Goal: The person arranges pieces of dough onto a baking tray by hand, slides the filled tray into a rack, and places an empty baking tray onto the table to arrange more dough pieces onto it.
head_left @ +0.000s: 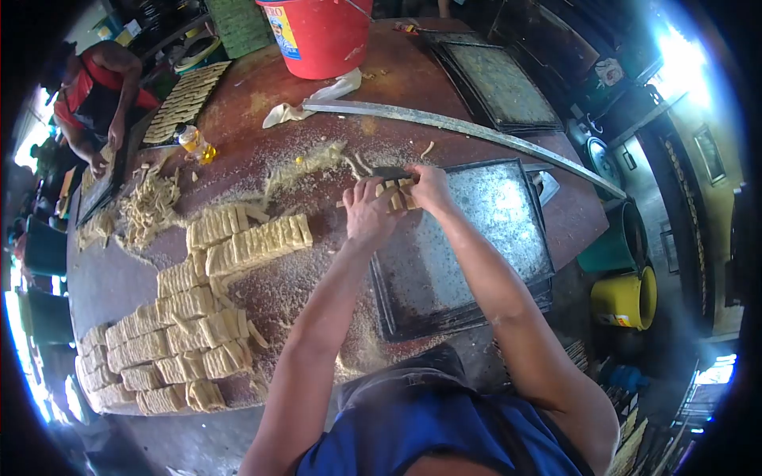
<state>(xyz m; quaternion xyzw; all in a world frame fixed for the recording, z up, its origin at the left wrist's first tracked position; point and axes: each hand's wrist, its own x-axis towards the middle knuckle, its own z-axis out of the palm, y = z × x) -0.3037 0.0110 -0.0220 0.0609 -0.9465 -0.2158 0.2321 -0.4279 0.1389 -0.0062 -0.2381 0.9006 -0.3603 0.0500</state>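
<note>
A short row of pale dough strips [394,196] lies between my two hands, near the far left corner of the stacked metal trays [476,238]. My left hand [370,208] is closed on the left end of the row. On the right side, my right hand [429,189] has its fingers curled around the other end. A dark flat object [390,172] shows just beyond the strips, partly hidden by my fingers; I cannot tell what it is. Loose dough strips [357,165] lie beyond my left hand.
Stacked dough bundles [190,333] cover the left side of the table [397,71]. A long metal bar [468,125] crosses behind my hands. Beyond are a red bucket [329,40], a bottle [192,143] and more trays [500,83]. A person [107,87] works at the far left.
</note>
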